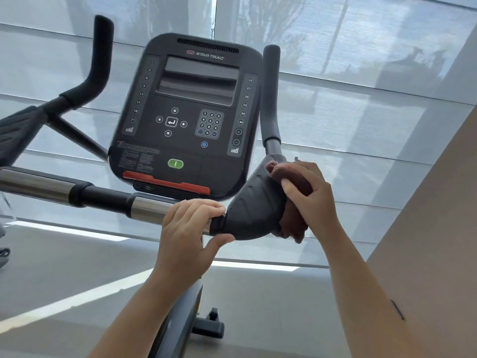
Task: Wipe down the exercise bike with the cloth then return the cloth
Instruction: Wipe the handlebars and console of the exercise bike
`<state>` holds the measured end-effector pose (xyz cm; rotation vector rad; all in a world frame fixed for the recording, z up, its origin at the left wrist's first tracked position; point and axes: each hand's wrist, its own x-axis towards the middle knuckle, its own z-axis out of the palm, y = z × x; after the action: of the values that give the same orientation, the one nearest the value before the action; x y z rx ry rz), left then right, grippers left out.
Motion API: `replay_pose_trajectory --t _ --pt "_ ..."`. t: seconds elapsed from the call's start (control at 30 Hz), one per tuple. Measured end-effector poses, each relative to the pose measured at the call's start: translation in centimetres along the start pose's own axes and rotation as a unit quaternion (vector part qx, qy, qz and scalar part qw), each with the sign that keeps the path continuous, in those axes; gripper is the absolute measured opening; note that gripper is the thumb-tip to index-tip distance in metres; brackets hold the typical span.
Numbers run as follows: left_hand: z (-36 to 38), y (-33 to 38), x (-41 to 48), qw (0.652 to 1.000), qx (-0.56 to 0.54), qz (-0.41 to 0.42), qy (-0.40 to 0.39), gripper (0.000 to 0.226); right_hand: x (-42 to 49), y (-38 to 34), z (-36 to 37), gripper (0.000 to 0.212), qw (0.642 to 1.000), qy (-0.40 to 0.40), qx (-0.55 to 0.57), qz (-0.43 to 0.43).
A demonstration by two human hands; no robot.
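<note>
The exercise bike's black console (185, 117) stands in the middle, with a chrome and black handlebar (103, 196) running across below it. My left hand (188, 233) grips the bar just left of the black padded elbow rest (253, 210). A reddish-brown cloth (294, 220) is bunched against the right edge of that pad. My right hand (307, 195) holds the cloth there, fingers curled over it. Most of the cloth is hidden under the hand.
An upright black grip (269, 94) rises behind the pad, and another curved grip (99, 60) stands at the upper left. Shaded windows fill the background. A beige wall (438, 228) is close on the right. The bike's base foot (206, 326) shows below on grey floor.
</note>
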<state>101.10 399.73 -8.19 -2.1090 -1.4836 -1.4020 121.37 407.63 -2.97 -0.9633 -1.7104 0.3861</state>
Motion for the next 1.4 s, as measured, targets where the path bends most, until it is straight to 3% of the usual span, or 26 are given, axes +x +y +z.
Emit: replay_pose_trajectory --t 0.13,0.3,0.43,0.67,0.93,1.17,1.4 --pt "0.1 0.1 0.3 1.0 0.002 0.003 0.004 0.051 -3.5 -0.5 1.7 0.023 0.996 0.084 -0.005 -0.015" --pt "0.3 0.2 0.2 1.0 0.008 -0.001 0.011 0.042 -6.6 -1.7 5.1 0.024 0.973 0.231 0.005 -0.006" --pt "0.1 0.5 0.2 1.0 0.001 -0.005 0.001 0.054 -8.5 -2.6 7.9 0.026 0.952 0.303 -0.032 -0.027" --pt "0.0 0.7 0.1 1.0 0.004 -0.025 -0.009 0.036 -7.1 -0.2 5.4 0.026 0.951 0.262 -0.087 -0.14" --pt "0.2 0.1 0.2 1.0 -0.018 -0.021 0.001 0.034 -8.2 -2.3 10.2 0.022 0.925 0.364 -0.088 -0.069" --pt "0.3 0.1 0.1 1.0 -0.02 -0.018 0.008 0.034 -8.6 -2.1 10.6 0.022 0.925 0.353 -0.109 -0.093" --pt "0.2 -0.1 0.1 1.0 -0.027 -0.004 0.012 0.039 -8.2 -2.2 11.6 0.021 0.91 0.398 -0.081 -0.089"
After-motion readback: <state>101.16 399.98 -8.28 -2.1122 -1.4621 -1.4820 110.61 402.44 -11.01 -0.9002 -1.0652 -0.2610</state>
